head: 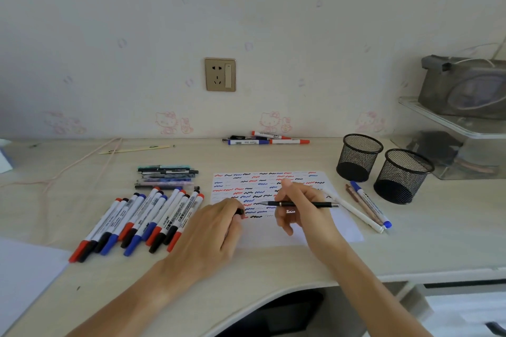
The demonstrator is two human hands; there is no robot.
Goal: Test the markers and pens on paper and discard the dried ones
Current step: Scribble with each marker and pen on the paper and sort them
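From the head view, the right hand (297,208) pinches a thin black pen (301,204) with its tip low over the paper (342,224), likely to try it. The left hand (213,230) curls round a small black cap (239,212) (so it won't get lost) and rests on the paper's edge. The paper lies mid-desk, covered in red, blue and black squiggles.

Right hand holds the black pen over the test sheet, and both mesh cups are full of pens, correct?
Not quite. The head view shows both mesh cups empty. The rest holds: the right hand holds the black pen over the test sheet.
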